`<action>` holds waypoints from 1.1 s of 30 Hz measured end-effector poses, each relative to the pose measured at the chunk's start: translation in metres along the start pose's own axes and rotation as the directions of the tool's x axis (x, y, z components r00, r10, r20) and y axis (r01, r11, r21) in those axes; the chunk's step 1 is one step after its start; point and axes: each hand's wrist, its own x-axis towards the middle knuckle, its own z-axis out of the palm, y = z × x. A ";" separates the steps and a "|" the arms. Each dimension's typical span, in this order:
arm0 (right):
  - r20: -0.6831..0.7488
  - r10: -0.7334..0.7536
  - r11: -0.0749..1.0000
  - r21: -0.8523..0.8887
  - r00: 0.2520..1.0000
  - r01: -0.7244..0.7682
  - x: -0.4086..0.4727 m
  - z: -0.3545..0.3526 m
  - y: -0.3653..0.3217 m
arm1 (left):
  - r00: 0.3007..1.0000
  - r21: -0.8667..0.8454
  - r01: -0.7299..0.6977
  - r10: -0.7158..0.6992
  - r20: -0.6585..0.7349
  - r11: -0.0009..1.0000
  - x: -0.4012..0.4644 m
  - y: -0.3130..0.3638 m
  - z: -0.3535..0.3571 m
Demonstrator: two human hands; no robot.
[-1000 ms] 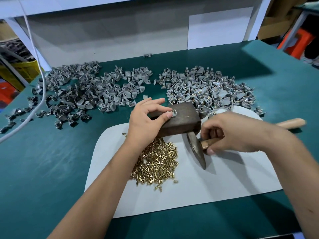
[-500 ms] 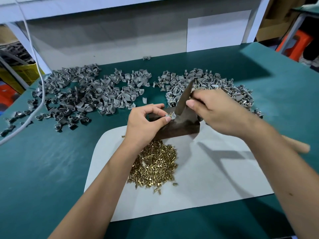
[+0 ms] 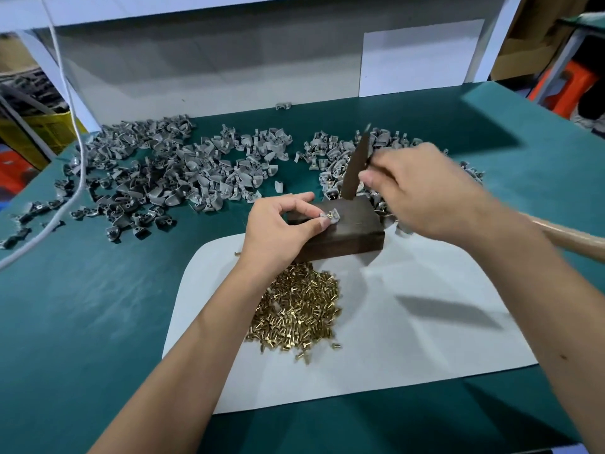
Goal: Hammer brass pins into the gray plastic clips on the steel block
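A dark steel block stands on a white mat. My left hand pinches a gray plastic clip on the block's top, with a brass pin standing in it. My right hand grips a hammer close to its dark head, which is raised above the block's far edge and blurred. The wooden handle runs out to the right behind my forearm. A heap of brass pins lies on the mat just in front of the block.
Gray clips lie in wide heaps on the green table, one at the left and one behind my right hand. A white cable hangs down at the far left. A white wall panel closes the back.
My right hand has lifted the hammer off the mat and swung its head up over the block. My left hand keeps pinching the clip in the same place.
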 end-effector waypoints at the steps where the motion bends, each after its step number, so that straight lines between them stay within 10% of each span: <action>1: -0.099 -0.006 0.997 0.079 0.995 0.014 -0.001 0.000 -0.001 | 1.000 0.000 0.003 -0.003 0.004 1.000 0.000 0.000 0.000; 8: 0.137 0.033 0.991 -0.133 0.990 -0.015 -0.009 0.011 -0.013 | 1.000 -0.035 0.016 -0.016 -0.005 0.999 -0.002 0.002 0.001; 13: -0.120 0.043 0.999 -0.021 0.992 -0.046 -0.006 0.002 -0.022 | 1.000 -0.029 0.017 -0.017 0.005 0.999 -0.002 0.002 0.000; 18: 0.177 0.062 0.983 -0.178 0.982 -0.030 -0.005 0.004 -0.026 | 1.000 -0.055 0.022 -0.023 -0.002 0.998 -0.003 0.004 0.001; 23: -0.181 0.028 1.000 -0.001 0.983 -0.029 -0.001 -0.003 -0.030 | 0.999 -0.036 0.030 -0.031 -0.013 0.999 -0.002 0.002 0.001; 28: 0.169 0.103 0.983 -0.169 0.980 -0.074 -0.006 0.012 -0.036 | 0.999 -0.059 0.037 -0.037 0.003 0.998 -0.003 0.004 0.002; 33: -0.137 0.064 0.995 -0.068 0.989 -0.074 -0.001 0.002 -0.033 | 0.999 -0.042 0.038 -0.038 -0.003 0.998 -0.002 0.002 0.000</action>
